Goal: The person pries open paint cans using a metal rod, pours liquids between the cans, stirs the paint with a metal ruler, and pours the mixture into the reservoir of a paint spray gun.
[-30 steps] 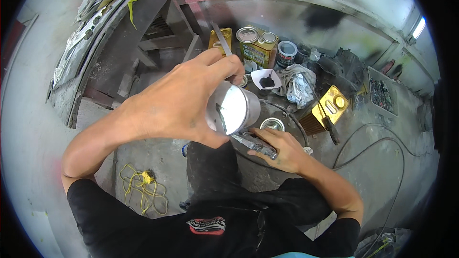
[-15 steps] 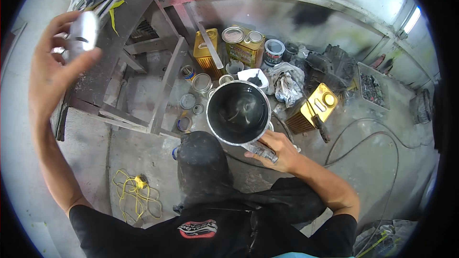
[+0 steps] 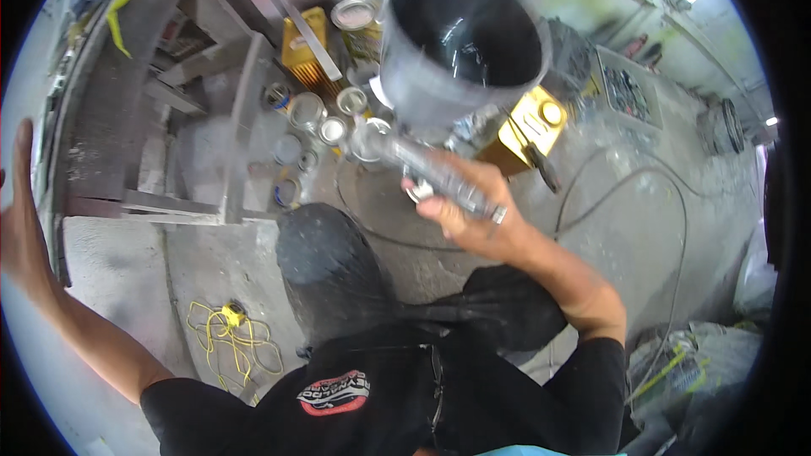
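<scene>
My right hand [image 3: 481, 198] grips the metal handle of a spray gun [image 3: 435, 173]. Its large grey cup [image 3: 427, 97] is raised toward me and tilted, uncovered at the top. A little shiny dark liquid [image 3: 469, 59] shows inside the cup. At the far left, my left hand [image 3: 19, 232] is partly cut off by the picture's edge, beside the bench. One digit is stretched upward; the other fingers are mostly out of sight. No lid is visible in that hand.
Paint cans [image 3: 306, 110] and a yellow tin [image 3: 304, 38] stand beyond my knee. Another yellow tin [image 3: 536, 122] is right of them. A hose [image 3: 659, 169] loops over the floor. The grey bench frame [image 3: 241, 135] is left; a yellow cord [image 3: 232, 333] lies nearer.
My right hand has raised and tilted the spray gun, its cup moving farther away and right. My left hand has moved down and left to the edge; the shiny lid it held is no longer visible.
</scene>
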